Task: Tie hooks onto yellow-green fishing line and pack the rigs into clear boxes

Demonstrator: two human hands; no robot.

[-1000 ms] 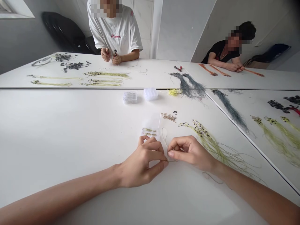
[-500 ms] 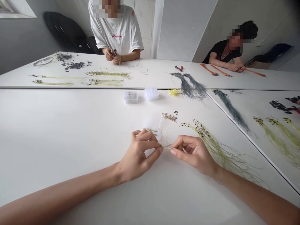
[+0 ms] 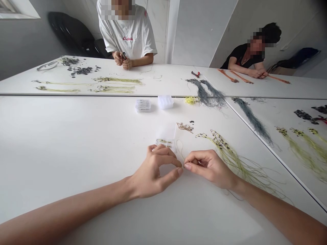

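Observation:
My left hand (image 3: 155, 172) and my right hand (image 3: 208, 169) meet at their fingertips, both pinching a thin pale line (image 3: 183, 166) on the white table (image 3: 76, 136). A loop of that line (image 3: 179, 149) rises behind the pinch. Just beyond my left hand lies a clear plastic sleeve (image 3: 167, 132) with a few small hooks on yellow-green line (image 3: 164, 141). Right of my right hand spreads a bundle of yellow-green lines with dark hooks (image 3: 230, 158). A small tangle of tan line (image 3: 184, 127) lies farther off.
Two small clear plastic boxes (image 3: 143, 105) (image 3: 165, 101) stand near the table seam, beside a yellow tangle (image 3: 191, 100) and grey line bundles (image 3: 206, 93). Across the tables, a person in a white T-shirt (image 3: 127, 34) and a person in black (image 3: 242, 56) work with their hands.
My hands have shifted slightly, with the pinch moving up and then back down. The line stays pinched, and my left fingers have curled in more.

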